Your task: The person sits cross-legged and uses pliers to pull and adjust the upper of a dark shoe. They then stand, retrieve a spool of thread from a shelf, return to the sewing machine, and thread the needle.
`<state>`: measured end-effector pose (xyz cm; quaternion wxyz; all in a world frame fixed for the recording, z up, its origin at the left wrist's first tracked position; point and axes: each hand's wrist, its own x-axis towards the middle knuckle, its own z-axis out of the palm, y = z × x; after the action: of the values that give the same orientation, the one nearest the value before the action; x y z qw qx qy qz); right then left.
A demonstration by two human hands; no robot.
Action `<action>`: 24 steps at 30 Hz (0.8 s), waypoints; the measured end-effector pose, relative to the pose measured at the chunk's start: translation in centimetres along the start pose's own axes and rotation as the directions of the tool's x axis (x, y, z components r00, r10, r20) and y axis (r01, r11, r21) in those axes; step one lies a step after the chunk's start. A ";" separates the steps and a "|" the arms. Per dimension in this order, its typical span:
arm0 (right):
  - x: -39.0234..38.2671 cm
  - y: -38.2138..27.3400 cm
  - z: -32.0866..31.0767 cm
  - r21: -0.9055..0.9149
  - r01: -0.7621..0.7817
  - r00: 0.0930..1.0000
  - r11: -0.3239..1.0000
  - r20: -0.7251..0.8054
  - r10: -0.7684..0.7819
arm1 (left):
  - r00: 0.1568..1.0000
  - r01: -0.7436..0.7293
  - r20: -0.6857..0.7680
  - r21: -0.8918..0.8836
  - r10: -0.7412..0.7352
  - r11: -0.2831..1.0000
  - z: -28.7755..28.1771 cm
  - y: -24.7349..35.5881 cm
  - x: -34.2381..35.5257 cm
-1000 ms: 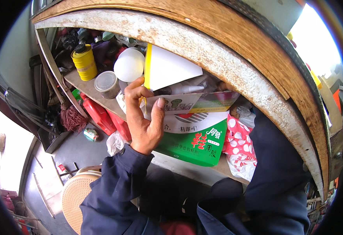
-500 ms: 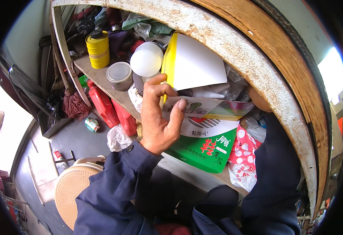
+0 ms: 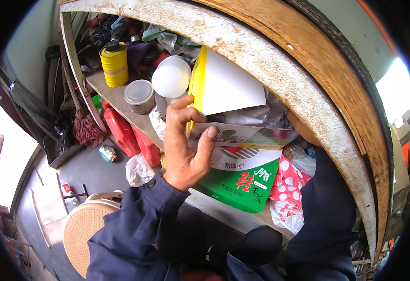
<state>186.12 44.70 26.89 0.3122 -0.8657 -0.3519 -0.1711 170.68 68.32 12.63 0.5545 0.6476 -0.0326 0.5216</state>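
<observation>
My left hand [image 3: 186, 149] pinches the near left edge of an open cardboard box [image 3: 242, 185], thumb on the printed flap and fingers curled over its yellow side. The box has a green and white front flap, and a white panel [image 3: 233, 86] stands up at its far side. Inside, a pale nozzle-like piece [image 3: 245, 120] and clear plastic show. At the box's right end is my right hand [image 3: 303, 129], partly behind the rusty metal edge. Its fingers are hidden, so what it touches cannot be made out.
A rusty rim with a wooden edge [image 3: 280, 40] arches over the shelf. Left of the box stand a white round-topped container [image 3: 171, 77], a clear lidded tub [image 3: 139, 93] and a yellow bottle [image 3: 114, 65]. Red jugs [image 3: 120, 129] and a tan stool [image 3: 81, 229] are lower left; a red dotted bag [image 3: 287, 180] lies right.
The whole view has shifted slightly. My left hand keeps its hold on the box edge, and a little more of my right hand shows beside the rusty rim.
</observation>
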 end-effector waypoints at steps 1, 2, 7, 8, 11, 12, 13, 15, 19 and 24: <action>-0.3 -0.2 0.3 0.010 0.011 1.000 1.000 0.001 -0.011 | 1.000 0.008 -0.003 -0.004 -0.008 1.000 0.0 -0.1 -0.1; -0.6 -0.4 0.6 0.026 0.021 1.000 0.999 0.001 -0.021 | 1.000 0.024 -0.002 -0.006 -0.024 1.000 0.0 -0.1 -0.1; -0.9 -1.3 4.0 0.116 0.064 0.998 0.991 -0.019 -0.062 | 0.997 0.064 -0.032 -0.028 -0.065 0.998 0.2 0.5 0.3; -0.7 -1.4 4.6 0.130 0.066 0.998 0.989 -0.024 -0.063 | 0.996 0.081 -0.029 -0.014 -0.081 0.997 0.1 1.0 0.6; -0.7 -1.7 5.3 0.169 0.069 0.997 0.983 -0.032 -0.064 | 0.999 0.025 0.017 0.232 -0.030 0.972 -0.6 2.3 3.0; -0.6 -1.8 5.5 0.177 0.072 0.997 0.981 -0.035 -0.067 | 0.995 0.057 0.062 0.321 -0.081 0.945 -1.1 3.1 3.5; -0.7 -1.9 5.6 0.183 0.072 0.997 0.981 -0.034 -0.067 | 0.990 0.055 0.097 0.401 -0.102 0.915 -1.3 3.9 4.1; -0.8 -2.0 5.7 0.192 0.076 0.997 0.978 -0.034 -0.071 | 0.987 0.041 0.118 0.484 -0.112 0.874 -1.1 4.8 5.2; -1.0 -2.3 5.8 0.205 0.072 0.997 0.976 -0.027 -0.068 | 0.979 -0.005 0.167 0.598 -0.119 0.802 -1.0 6.2 6.7; -1.4 -2.4 5.2 0.223 0.069 0.998 0.972 -0.027 -0.065 | 0.917 -0.252 0.393 0.703 -0.067 0.665 -1.2 6.8 9.2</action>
<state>183.83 48.77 23.35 0.4054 -0.8109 -0.3948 -0.1491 169.85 71.59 23.66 0.1977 0.9030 0.0399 0.3794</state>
